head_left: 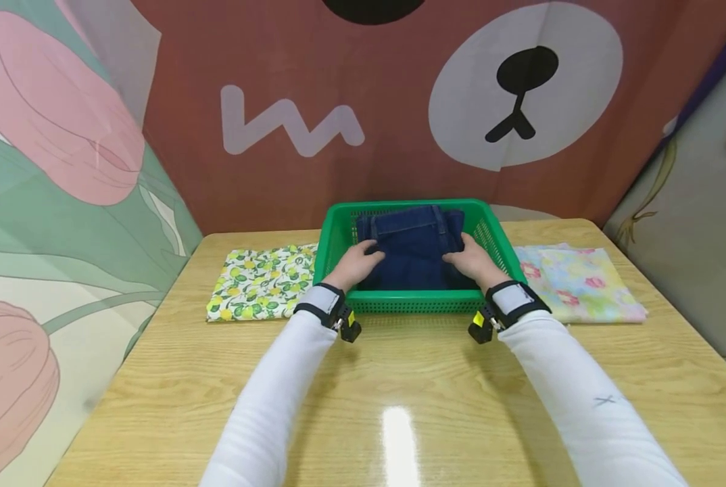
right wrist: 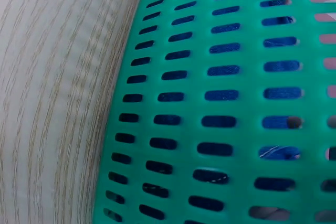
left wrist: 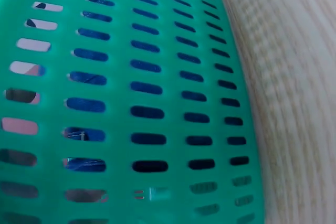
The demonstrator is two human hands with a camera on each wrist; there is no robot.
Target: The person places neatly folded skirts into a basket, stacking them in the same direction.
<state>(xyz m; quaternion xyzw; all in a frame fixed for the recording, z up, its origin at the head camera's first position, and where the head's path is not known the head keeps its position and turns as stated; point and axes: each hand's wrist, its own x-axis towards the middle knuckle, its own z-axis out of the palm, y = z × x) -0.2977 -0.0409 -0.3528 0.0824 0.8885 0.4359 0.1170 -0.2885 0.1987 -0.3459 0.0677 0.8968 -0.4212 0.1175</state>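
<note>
one green basket (head_left: 412, 297) at the frame's centre, with one folded denim garment (head_left: 412, 260) in it. one lemon-print cloth (head_left: 259, 284) left of centre, one pastel cloth (head_left: 594, 284) right. one left hand (head_left: 353, 265), one right hand (head_left: 477, 262). two white sleeves (head_left: 272, 399), two wrist straps (head_left: 320, 302), two small black cameras (head_left: 351, 330). one worktop (head_left: 448, 406) at lower frame.

Light wood-grain table (head_left: 436, 392), green slotted basket (head_left: 414, 296), lemon-print cloth (head_left: 264, 283) beside its left, pastel flowered cloth (head_left: 588, 284) beside its right
</note>
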